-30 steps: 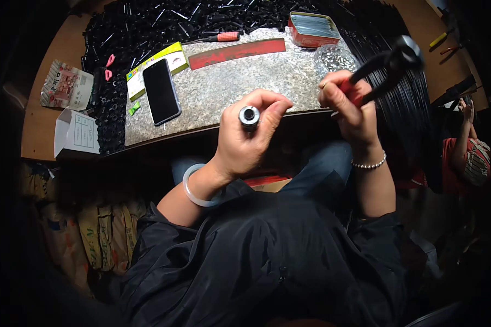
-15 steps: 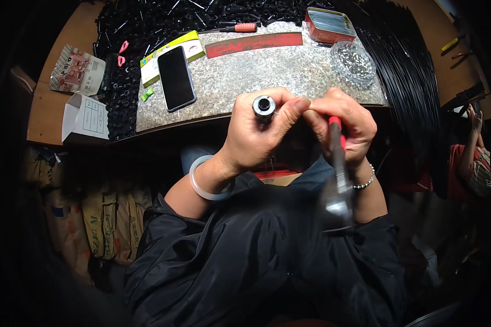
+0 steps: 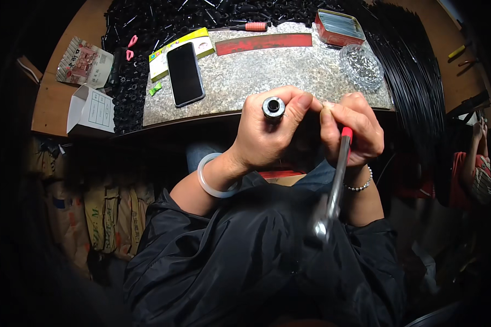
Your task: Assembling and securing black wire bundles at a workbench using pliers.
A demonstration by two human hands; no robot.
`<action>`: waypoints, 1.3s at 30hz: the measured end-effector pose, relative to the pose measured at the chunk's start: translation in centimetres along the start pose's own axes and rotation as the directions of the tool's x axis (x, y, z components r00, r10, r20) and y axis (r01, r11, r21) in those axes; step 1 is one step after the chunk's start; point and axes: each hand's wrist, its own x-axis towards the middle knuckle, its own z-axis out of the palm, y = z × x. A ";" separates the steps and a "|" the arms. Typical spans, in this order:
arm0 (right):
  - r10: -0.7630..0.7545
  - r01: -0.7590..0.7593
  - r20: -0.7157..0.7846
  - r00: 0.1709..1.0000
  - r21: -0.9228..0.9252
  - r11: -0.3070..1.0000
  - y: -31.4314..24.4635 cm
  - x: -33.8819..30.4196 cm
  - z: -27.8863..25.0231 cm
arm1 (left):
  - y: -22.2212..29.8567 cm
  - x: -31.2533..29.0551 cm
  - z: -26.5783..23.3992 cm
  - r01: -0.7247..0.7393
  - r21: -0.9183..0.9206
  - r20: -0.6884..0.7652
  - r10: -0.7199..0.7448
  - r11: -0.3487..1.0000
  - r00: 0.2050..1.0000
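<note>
My left hand [image 3: 262, 131] is closed round a black tube with a pale metal ring at its open end [image 3: 273, 108], which faces up. Its thumb and forefinger stretch rightward to meet the fingertips of my right hand [image 3: 357, 125]. Something tiny and pale is pinched there, too small to name. My right hand also grips a red-handled metal tool [image 3: 338, 174] in its curled fingers. The tool's shaft slopes down toward my lap and ends in a shiny, slightly blurred tip, so its kind is unclear.
Beyond my hands, a speckled board holds a phone [image 3: 185, 73], a yellow-white box [image 3: 204, 41], a red strip [image 3: 264, 43], a tin [image 3: 339, 27] and a clear dish [image 3: 361, 66]. Black parts [image 3: 163, 13] and long black rods [image 3: 403, 60] surround it. Another person's arm [image 3: 474, 147] shows far right.
The tool in my right hand has swung a little to the left at its lower end and looks sharper. My fingertips still meet. The whole view has shifted slightly.
</note>
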 end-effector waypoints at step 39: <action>-0.078 0.065 0.068 0.995 0.176 0.982 -1.1 1.3 3.1 | -1.5 0.3 -0.7 -0.140 -0.039 0.011 0.140 0.989 0.990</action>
